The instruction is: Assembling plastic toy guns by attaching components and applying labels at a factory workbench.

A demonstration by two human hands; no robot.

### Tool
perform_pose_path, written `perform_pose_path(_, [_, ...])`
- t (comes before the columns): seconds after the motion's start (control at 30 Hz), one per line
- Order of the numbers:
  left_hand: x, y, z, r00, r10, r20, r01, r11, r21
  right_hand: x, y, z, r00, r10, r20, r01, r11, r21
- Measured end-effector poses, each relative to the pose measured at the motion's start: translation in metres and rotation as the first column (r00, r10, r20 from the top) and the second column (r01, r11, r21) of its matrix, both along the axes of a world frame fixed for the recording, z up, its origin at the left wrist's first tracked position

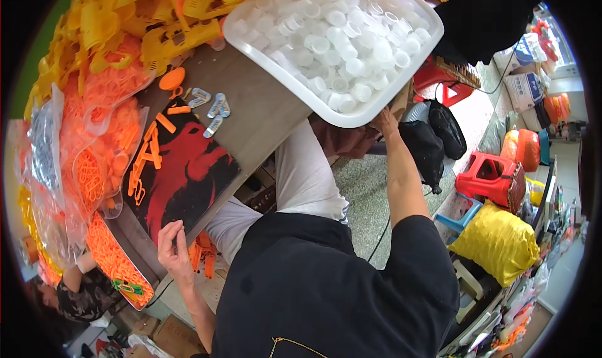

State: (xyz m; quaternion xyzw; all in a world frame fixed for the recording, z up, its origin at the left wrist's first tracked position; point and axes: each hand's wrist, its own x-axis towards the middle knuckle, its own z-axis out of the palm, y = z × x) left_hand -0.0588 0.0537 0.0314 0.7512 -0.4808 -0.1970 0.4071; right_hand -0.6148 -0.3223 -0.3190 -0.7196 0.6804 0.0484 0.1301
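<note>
My left hand (174, 250) is at the near edge of a black and red mat (194, 163), its fingers bent and drawn together. Anything between the fingertips is hidden. Stretched out to the right, my right hand (387, 123) is at the near right corner of a white plastic tub (301, 94). The tub's rim hides its fingers, so its grip cannot be made out. Heaped in the tub are small translucent white cups (342, 41). Orange plastic strips (147, 157) lie along the mat's left side, with several small silvery-blue pieces (216, 107) beyond them.
Orange parts in clear bags (113, 126) and yellow plastic shells (100, 26) pile up at the left. A box of orange pieces (116, 257) stands nearer. Right on the floor are black bags (426, 145), a red stool (489, 179) and a yellow sack (498, 242). Another person (84, 295) is at lower left.
</note>
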Motion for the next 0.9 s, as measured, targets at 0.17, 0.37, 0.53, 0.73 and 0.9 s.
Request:
perform_pose_path(0.17, [-0.033, -0.021, 0.013, 0.994, -0.112, -0.02, 0.111, 0.994, -0.017, 0.028, 0.021, 0.025, 0.992, -0.1, 0.074, 0.11, 0.985, -0.132])
perform_pose_path(0.37, [-0.099, -0.088, -0.004, 0.825, -0.458, -0.332, 0.512, 0.854, 0.095, 0.096, 0.19, 0.082, 0.979, -0.021, 0.202, 0.091, 0.933, -0.348])
perform_pose_path(0.53, [-0.217, -0.205, -0.114, 0.49, -0.543, -0.681, 0.808, 0.577, 0.121, 0.101, 0.266, 0.079, 0.94, -0.152, 0.305, 0.193, 0.975, -0.109])
perform_pose_path(0.73, [-0.305, -0.224, -0.254, 0.667, -0.739, -0.096, 0.673, 0.544, 0.501, 0.125, 0.278, 0.069, 0.932, -0.086, 0.353, 0.118, 0.991, -0.069])
perform_pose_path(0.9, [-0.284, -0.224, -0.268, 0.655, -0.744, -0.131, 0.663, 0.482, 0.573, 0.069, 0.222, 0.069, 0.895, -0.062, 0.442, -0.2, 0.83, 0.521])
